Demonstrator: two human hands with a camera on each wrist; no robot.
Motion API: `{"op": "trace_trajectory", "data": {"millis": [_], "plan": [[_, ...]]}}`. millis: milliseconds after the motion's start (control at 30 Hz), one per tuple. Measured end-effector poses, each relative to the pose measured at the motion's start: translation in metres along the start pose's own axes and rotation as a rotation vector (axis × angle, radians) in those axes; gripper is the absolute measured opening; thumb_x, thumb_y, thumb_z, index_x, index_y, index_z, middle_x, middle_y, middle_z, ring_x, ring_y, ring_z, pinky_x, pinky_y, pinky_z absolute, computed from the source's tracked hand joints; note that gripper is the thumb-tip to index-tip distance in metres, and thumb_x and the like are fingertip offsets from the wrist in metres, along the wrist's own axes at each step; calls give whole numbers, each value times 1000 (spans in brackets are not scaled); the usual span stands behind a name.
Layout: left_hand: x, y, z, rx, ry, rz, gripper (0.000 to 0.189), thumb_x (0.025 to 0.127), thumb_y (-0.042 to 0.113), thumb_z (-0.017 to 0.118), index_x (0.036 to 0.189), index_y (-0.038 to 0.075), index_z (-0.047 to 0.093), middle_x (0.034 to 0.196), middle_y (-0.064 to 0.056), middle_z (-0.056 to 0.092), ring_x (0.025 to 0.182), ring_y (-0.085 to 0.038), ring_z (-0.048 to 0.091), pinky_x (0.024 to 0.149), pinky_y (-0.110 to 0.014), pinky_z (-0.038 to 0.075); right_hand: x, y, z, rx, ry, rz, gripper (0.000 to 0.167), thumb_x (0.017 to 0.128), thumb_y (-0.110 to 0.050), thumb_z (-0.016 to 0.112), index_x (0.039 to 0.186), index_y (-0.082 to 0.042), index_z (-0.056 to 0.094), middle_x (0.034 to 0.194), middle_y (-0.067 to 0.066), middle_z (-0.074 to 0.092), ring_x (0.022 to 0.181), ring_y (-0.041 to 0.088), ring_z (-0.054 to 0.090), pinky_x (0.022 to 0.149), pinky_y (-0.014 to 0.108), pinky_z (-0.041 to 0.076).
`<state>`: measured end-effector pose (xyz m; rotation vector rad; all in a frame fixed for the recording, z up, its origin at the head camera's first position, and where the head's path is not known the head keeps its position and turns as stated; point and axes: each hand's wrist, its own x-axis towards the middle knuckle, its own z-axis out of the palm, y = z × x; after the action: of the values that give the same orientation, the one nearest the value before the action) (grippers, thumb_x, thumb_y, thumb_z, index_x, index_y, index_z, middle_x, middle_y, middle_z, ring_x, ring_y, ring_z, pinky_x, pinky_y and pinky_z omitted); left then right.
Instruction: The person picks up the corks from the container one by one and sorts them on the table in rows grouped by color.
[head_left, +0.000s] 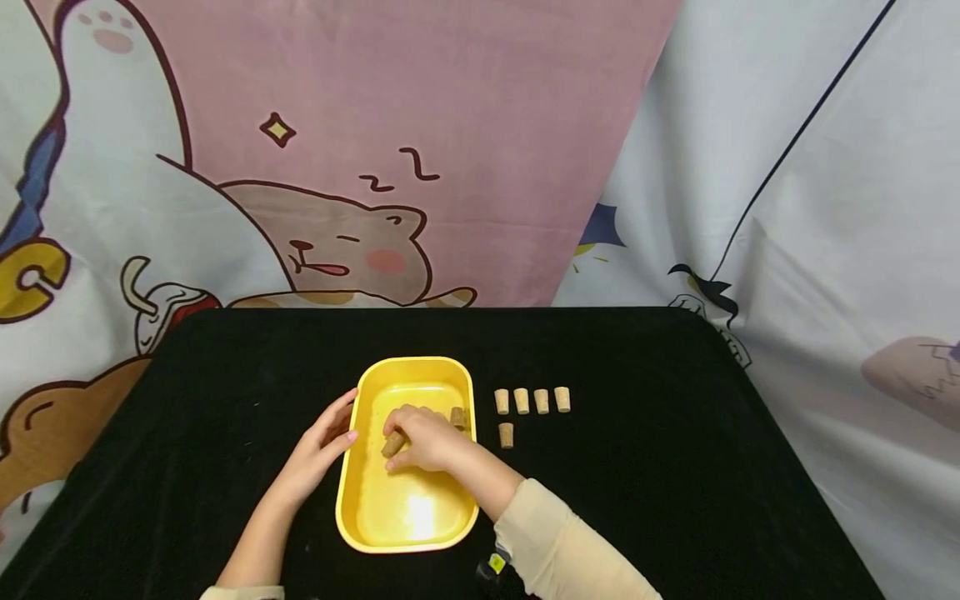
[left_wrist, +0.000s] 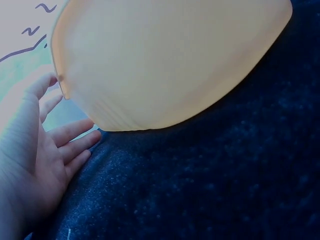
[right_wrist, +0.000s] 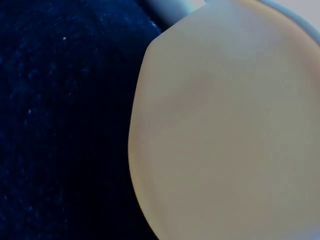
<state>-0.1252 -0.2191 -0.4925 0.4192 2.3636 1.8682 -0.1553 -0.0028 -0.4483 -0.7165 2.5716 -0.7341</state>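
Observation:
A yellow plastic tray (head_left: 405, 533) stands on the black cloth. Over its inside is my right hand (head_left: 431, 440), fingers curled and thumb bent, with a tapered cork stopper (head_left: 392, 444) between thumb and fingertips. Another cork stopper (head_left: 457, 417) stands by the tray's right wall, partly behind that hand. My left hand (head_left: 318, 454) rests its fingers against the tray's left side, thumb at the rim. In the left wrist view, the left hand's (left_wrist: 45, 155) fingers are loosely spread along the outer wall. The right wrist view shows the tray's outer wall (right_wrist: 225, 140), with the hand hidden.
Right of the tray, several cork stoppers (head_left: 521, 402) stand in a row on the black cloth (head_left: 637, 483), with a single cork stopper (head_left: 507, 435) in front of them. A printed curtain (head_left: 480, 150) hangs behind the table. A small black object (head_left: 493, 575) lies beside the right sleeve.

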Motion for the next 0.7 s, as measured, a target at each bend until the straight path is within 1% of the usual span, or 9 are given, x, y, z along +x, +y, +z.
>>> {"op": "trace_trajectory", "data": {"millis": [167,267,467,700], "plan": [[0,1,0,2,0,22,56,99,10,51,150,12,29,141,-26,41,122,-42,46,90,-19,42,1,-1,1,-32,7,-15,37,73,-36,81,99,-21,61,93,-12,53,87,11,48,83,27,41],[0,1,0,-2,3,30,56,98,9,51,150,11,29,141,-26,41,122,-42,46,90,-19,42,1,-2,1,-67,19,-42,34,73,-36,81,96,-21,61,89,-12,52,83,11,49,79,26,41],[0,1,1,-8,3,8,56,99,12,51,150,13,29,141,-25,41,122,-41,46,89,-20,43,1,-2,4,-131,38,-70,30,75,-39,80,91,-23,60,84,-12,49,79,11,47,73,25,39],[0,1,1,-2,6,-2,56,99,13,51,150,13,28,142,-25,41,122,-41,46,89,-19,42,-1,-1,3,-132,41,-81,26,76,-36,78,91,-23,62,83,-11,49,77,11,47,72,25,40]]}}
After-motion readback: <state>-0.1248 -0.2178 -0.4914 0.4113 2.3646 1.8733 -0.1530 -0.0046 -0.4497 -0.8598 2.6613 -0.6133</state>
